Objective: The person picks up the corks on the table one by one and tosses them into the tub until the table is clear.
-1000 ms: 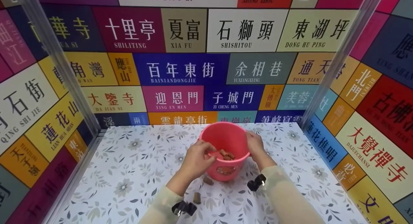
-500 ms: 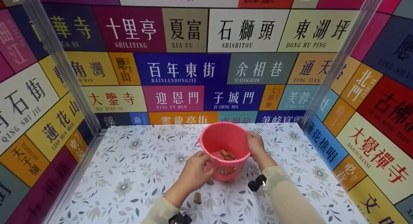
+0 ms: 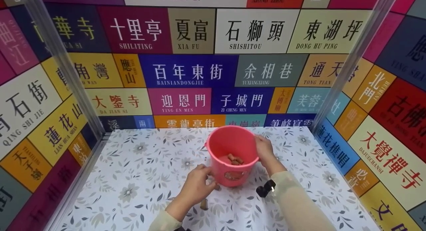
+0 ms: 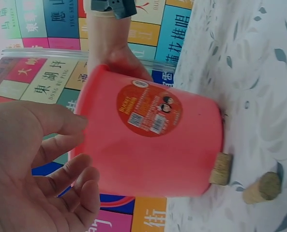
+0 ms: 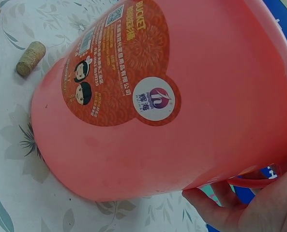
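Observation:
A pink bucket (image 3: 233, 137) stands on the table, tilted slightly, with several corks (image 3: 235, 159) at its bottom. My right hand (image 3: 264, 147) grips its right side near the rim; in the right wrist view, thumb and fingers (image 5: 206, 203) close on the edge by the handle. Left of the bucket, my left hand (image 3: 198, 184) hovers low with loosely bent fingers and nothing between them. Below it, two loose corks are on the table: one cork (image 4: 221, 169) lies by the bucket's base, and another cork (image 4: 263, 187) stands a little farther off.
A white tablecloth (image 3: 159, 157) with grey leaves and flowers covers the table. Colourful panels (image 3: 186, 71) with lettering wall it in at the back and both sides. Clear corner posts (image 3: 73, 71) rise at the back corners.
My left hand has come away from the bucket's rim and moved down and left towards the loose corks. My right hand keeps its grip, and the bucket has barely moved.

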A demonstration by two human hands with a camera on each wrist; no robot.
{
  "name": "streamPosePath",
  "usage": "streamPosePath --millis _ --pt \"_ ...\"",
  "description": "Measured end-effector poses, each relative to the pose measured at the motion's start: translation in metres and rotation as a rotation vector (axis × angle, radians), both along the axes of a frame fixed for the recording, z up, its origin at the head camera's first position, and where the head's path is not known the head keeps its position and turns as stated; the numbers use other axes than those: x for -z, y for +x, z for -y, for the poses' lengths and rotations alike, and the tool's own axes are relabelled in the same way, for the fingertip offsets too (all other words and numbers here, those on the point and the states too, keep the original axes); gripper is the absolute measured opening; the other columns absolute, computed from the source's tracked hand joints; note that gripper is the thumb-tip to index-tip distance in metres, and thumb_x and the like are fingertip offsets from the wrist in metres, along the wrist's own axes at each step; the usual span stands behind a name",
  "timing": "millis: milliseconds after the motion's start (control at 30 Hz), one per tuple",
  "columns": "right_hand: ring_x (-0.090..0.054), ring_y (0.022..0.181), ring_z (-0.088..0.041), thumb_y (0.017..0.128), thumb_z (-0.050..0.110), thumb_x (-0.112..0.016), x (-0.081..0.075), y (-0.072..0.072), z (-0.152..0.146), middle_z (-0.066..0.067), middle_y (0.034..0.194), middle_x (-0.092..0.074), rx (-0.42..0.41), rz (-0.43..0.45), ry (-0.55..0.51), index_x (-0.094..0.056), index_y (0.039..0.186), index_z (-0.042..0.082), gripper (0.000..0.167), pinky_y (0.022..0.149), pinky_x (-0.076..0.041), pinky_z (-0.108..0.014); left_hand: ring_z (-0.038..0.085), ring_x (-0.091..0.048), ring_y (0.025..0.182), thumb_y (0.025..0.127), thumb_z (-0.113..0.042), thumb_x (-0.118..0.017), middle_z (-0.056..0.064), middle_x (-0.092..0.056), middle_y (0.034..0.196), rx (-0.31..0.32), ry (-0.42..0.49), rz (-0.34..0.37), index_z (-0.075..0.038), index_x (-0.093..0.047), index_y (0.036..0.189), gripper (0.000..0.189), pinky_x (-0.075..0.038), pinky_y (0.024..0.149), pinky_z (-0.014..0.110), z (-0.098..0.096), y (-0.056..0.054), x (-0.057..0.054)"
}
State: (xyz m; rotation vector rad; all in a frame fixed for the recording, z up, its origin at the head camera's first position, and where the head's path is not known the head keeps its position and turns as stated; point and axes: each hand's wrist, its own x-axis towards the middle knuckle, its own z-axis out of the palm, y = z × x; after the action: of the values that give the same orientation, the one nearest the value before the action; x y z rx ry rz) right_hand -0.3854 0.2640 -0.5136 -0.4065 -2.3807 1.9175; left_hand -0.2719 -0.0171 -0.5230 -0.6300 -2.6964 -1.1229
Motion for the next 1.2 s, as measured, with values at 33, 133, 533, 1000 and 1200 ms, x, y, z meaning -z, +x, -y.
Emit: streamPosePath --millis 33,133,533,1000,1200 --pt "-0.067 0.118 -0.036 0.113 0.033 -0.043 0.0 0.0 0.0 -0.023 0.135 -0.068 -0.001 -0.005 -0.004 -0.066 0.143 0.009 0.045 0.1 -0.058 -0.048 0.017 -0.064 0.085 0.083 -0.015 -0.082 -0.001 -0.067 0.092 -0.003 -0.003 0.008 -0.017 -0.075 0.094 0.013 -0.054 0.076 0.03 0.001 0.0 0.002" --pt "-0.068 0.116 -0.036 0.113 0.032 -0.043 0.0 -0.001 0.001 -0.025 0.133 -0.068 0.003 -0.018 -0.009 -0.067 0.142 0.008 0.044 0.098 -0.058 -0.048 0.018 -0.064 0.085 0.082 -0.02 -0.085 0.002 -0.069 0.094 -0.008 0.003 0.038 -0.017 -0.076 0.095 0.016 -0.054 0.077 0.031 0.004 0.0 0.007" --pt "-0.068 0.12 -0.032 0.113 0.037 -0.044 -0.001 -0.001 0.0 -0.019 0.139 -0.068 0.001 -0.003 0.007 -0.064 0.146 0.012 0.046 0.102 -0.057 -0.046 0.017 -0.062 0.082 0.087 -0.019 -0.08 -0.001 -0.068 0.091 -0.012 -0.013 0.053 -0.019 -0.076 0.09 0.005 -0.051 0.075 0.03 0.01 0.002 0.027" --pt "-0.065 0.127 -0.035 0.114 0.034 -0.04 0.001 0.0 0.0 -0.021 0.143 -0.065 -0.016 0.012 -0.007 -0.061 0.149 0.01 0.047 0.106 -0.055 -0.048 0.014 -0.057 0.08 0.081 -0.012 -0.08 0.005 -0.071 0.095 -0.004 -0.051 0.124 -0.018 -0.078 0.095 0.016 -0.049 0.075 0.034 0.009 0.006 0.051" --pt "-0.061 0.133 -0.038 0.115 0.033 -0.037 -0.001 0.0 -0.001 -0.021 0.148 -0.061 -0.032 0.023 -0.005 -0.058 0.152 0.01 0.048 0.112 -0.052 -0.051 0.015 -0.056 0.076 0.078 -0.012 -0.082 0.009 -0.068 0.09 -0.017 -0.062 0.079 -0.007 -0.073 0.092 0.017 -0.05 0.073 0.036 0.01 0.009 0.059"
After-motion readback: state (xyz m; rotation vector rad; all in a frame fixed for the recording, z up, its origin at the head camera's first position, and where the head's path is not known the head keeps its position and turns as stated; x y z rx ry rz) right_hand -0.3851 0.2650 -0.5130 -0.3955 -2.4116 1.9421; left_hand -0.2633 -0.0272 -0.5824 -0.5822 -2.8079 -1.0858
